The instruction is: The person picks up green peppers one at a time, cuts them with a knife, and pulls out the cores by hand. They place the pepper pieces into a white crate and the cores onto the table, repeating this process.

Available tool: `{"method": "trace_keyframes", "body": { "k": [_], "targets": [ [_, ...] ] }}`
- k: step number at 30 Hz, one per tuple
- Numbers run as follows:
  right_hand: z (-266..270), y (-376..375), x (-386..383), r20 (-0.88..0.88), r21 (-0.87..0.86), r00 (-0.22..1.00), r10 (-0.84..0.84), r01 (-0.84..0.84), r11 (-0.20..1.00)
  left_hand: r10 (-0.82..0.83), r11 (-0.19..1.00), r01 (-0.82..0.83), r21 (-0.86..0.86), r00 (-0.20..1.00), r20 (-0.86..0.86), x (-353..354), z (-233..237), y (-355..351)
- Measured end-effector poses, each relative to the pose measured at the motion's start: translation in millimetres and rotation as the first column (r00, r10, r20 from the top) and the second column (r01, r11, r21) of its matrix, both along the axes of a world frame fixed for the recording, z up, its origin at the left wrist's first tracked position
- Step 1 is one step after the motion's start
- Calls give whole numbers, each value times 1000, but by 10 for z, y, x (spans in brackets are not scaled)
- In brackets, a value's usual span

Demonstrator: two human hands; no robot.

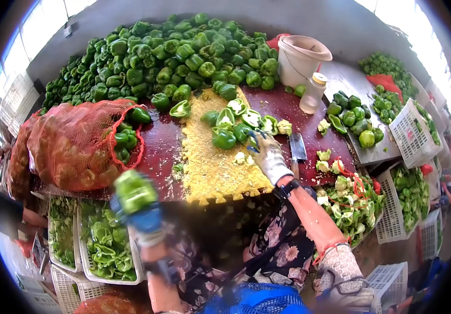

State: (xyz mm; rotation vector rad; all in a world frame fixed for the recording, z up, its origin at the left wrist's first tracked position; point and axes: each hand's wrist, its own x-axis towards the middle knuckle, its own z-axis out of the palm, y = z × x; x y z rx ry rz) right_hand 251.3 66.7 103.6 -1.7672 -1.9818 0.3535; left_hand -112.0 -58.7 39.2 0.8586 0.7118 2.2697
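My left hand (144, 217), in a blue-coated glove and blurred by motion, holds pieces of green pepper (135, 191) above the crates at the table's near left edge. My right hand (269, 157), in a white and blue glove, is over the yellow mat (204, 172), its fingers touching or close to the cut peppers; whether it grips anything is hidden. Whole and halved green peppers (224, 138) lie on the mat just left of my right hand. Right of that hand, a cleaver (298, 147) rests on the red table (158, 147).
A large heap of green peppers (183, 52) lies at the back. A red net sack (73, 144) is on the left. A white bucket (294, 65) and jar (313, 94) stand at the back right. Pepper-filled crates (138, 261) sit below left; others are right. Parts of other people show at both sides.
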Motion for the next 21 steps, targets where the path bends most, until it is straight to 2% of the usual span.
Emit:
{"method": "trace_keyframes", "body": {
  "k": [1,2,4,5,6,7,8,9,10,11,12,13,14,15,16,18,19,20,21],
  "targets": [
    [156,11,-97,-5,-99,1000,12,-13,995,-186,979,170,113,971,152,-118,334,-214],
    [-97,194,-93,18,85,990,138,-139,987,-372,918,309,248,886,275,-197,750,-459],
    [110,282,-316,27,-61,980,195,-193,979,-352,934,301,191,861,367,-335,750,-708],
    [76,419,-448,79,-112,976,201,-192,975,-208,978,172,118,782,587,-623,471,-693],
    [-42,576,-556,130,-163,969,209,-187,969,-192,978,206,28,842,503,-648,326,-657],
    [-294,753,-613,120,-122,964,237,-222,967,39,949,-103,-299,976,-213,-571,211,-609],
    [-537,924,-663,-6,-176,968,250,-247,953,40,794,-527,-303,543,-839,-447,96,-558],
    [-818,1081,-717,214,-95,944,252,-236,967,-189,704,-588,-399,386,-903,-384,17,-419],
    [-1004,1161,-776,424,-15,877,227,-244,970,-195,700,-587,-407,391,-899,-118,121,-299],
    [-351,761,-841,406,-10,876,260,-280,960,-129,838,-48,-544,951,-282,298,318,-158],
    [-403,739,-853,411,-16,872,267,-286,958,-238,906,383,-178,812,533,568,447,-28],
    [-473,732,-837,399,-20,892,212,-223,975,-406,824,563,-57,658,634,635,313,135],
    [-514,723,-811,388,-22,909,154,-158,987,-424,756,650,-81,580,696,716,183,270],
    [-435,668,-773,397,-168,908,135,-73,983,-327,717,659,-228,606,725,851,172,343],
    [-353,583,-696,347,-209,924,160,-90,974,-353,688,692,-217,581,734,940,44,412],
    [-237,422,-600,253,-291,947,200,-123,949,-339,602,707,-371,647,683,1109,22,461],
    [-400,430,-549,248,-181,950,188,-145,973,-372,584,733,-349,623,688,1163,-86,482],
    [-418,345,-551,256,-181,947,195,-151,972,-417,553,754,-356,620,664,1206,-141,477],
    [-387,219,-575,141,-55,974,177,-171,984,-440,527,771,-357,607,662,1251,-222,479]
  ]
}}
